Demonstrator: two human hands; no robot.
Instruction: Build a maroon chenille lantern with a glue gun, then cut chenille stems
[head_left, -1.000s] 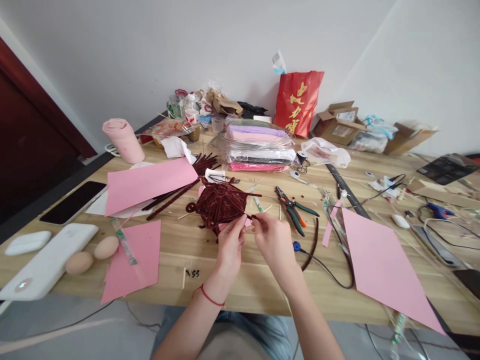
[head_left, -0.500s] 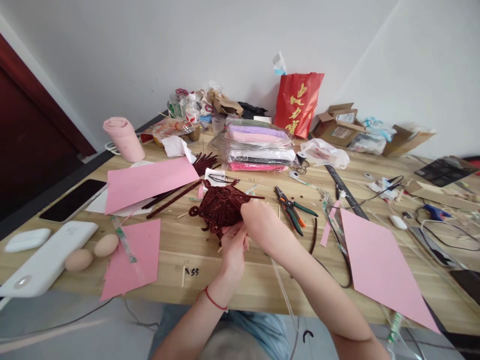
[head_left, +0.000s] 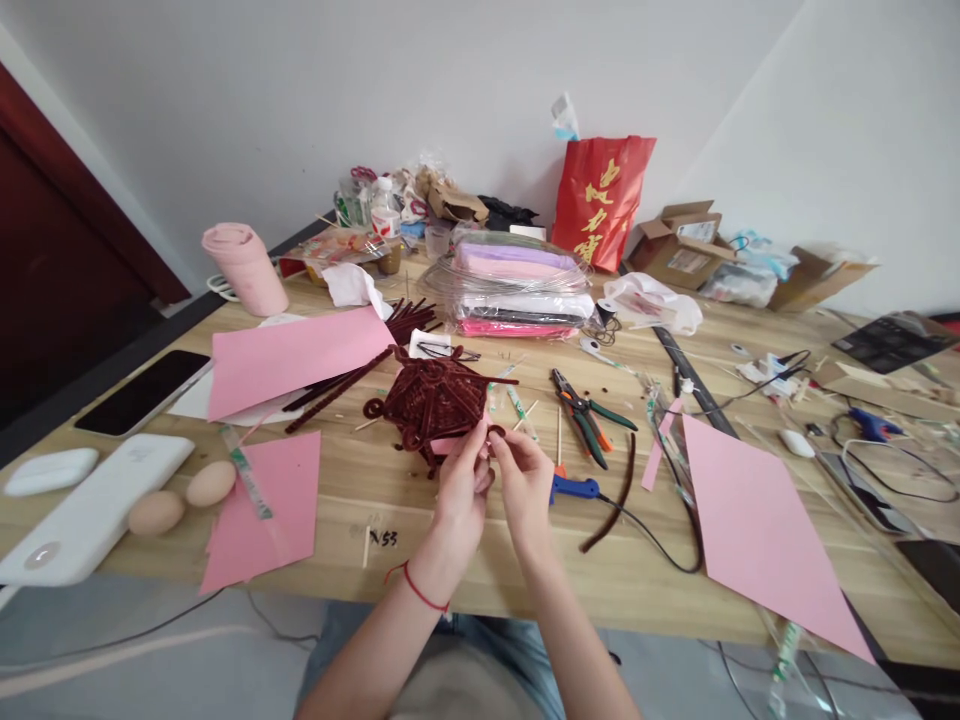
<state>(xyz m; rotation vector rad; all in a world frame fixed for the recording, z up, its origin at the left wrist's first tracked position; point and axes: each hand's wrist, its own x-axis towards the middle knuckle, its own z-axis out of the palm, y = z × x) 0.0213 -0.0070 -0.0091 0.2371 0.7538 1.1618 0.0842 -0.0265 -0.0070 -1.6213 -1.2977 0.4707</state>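
Note:
A dark red woven pipe-cleaner piece (head_left: pixel 433 402) with curled ends sits over a scrap of pink paper in the middle of the wooden table (head_left: pixel 480 560). My left hand (head_left: pixel 459 488), a red string at its wrist, pinches the piece's near edge. Right beside it, my right hand (head_left: pixel 521 478) pinches a curled end of the same piece. The fingertips of both hands almost touch. A loose dark red pipe cleaner (head_left: pixel 613 505) lies to the right of my right hand.
Pink paper sheets (head_left: pixel 296 352) (head_left: pixel 754 520) (head_left: pixel 264 508), pliers (head_left: pixel 589 415), a blue-handled tool (head_left: pixel 576 488) with a black cord, two eggs (head_left: pixel 184 496), a phone (head_left: pixel 142 392), a white device (head_left: pixel 94 505), a pink roll (head_left: pixel 244 268), stacked bagged material (head_left: pixel 517 290), a red bag (head_left: pixel 604 198) and boxes crowd the table.
My right hand reached over the woven piece and came back to its near right edge. The piece shifted slightly left. The blue-handled tool now shows beside my right hand.

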